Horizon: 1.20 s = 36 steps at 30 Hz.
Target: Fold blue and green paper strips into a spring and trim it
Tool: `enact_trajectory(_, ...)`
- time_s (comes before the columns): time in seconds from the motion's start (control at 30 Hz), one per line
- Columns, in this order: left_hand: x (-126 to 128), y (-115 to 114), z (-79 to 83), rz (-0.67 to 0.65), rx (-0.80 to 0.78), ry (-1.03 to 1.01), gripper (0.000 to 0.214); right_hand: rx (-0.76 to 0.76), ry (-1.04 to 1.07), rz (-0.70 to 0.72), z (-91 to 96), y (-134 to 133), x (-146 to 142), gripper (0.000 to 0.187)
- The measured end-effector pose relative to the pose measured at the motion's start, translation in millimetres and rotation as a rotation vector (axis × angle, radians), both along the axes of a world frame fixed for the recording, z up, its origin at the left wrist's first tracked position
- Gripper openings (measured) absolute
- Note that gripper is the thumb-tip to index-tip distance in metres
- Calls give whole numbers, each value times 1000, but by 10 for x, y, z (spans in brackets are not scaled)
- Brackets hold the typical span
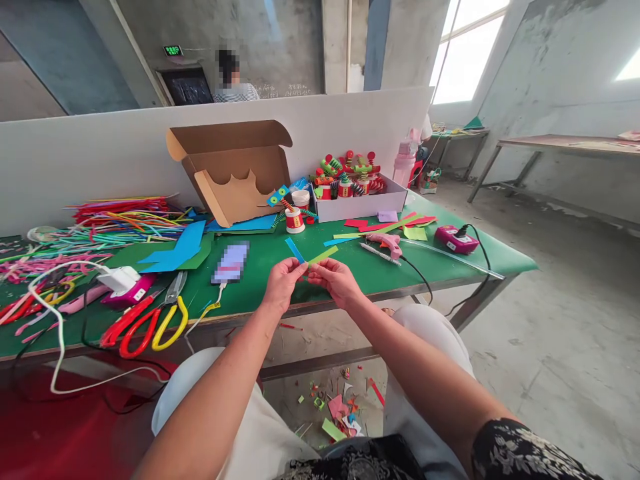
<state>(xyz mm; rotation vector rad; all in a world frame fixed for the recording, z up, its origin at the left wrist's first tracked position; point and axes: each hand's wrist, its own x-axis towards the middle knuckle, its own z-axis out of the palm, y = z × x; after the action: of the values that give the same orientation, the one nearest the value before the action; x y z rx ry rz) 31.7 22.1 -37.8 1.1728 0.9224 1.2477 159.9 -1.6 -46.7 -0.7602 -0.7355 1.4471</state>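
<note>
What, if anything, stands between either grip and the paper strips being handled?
Nothing visible does: the left hand pinches the blue strip and the right hand the green strip directly. The glue gun lies off to the right, outside either grip.

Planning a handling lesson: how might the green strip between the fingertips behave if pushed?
The green strip looks like thin paper or card, so probably light. It juts out straight, suggesting slight stiffness; being narrow, it may bend easily if pushed.
</note>
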Motion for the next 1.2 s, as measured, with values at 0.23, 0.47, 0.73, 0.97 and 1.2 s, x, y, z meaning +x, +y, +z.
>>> enact_trajectory(0.23, -136, 33, 77, 80, -129, -163, 42, 25, -124, -156, 0, 36, 54, 28)
enact_trajectory(0.47, -46, -137, 50, -58, -159, -264, 35, 31, -93, -7, -28, -17, -48, 30)
enact_trajectory(0.73, 17, -124, 81, -82, -166, -303, 35, 4, -23, 18, -6, -19, 1, 32)
enact_trajectory(0.97, 18, -110, 100, -87, -161, -228, 36, -21, 21, 19, -29, -13, 16, 28)
enact_trajectory(1.2, 1, -109, 92, -54, -135, -153, 34, -17, 37, 46, -16, -15, 2, 31)
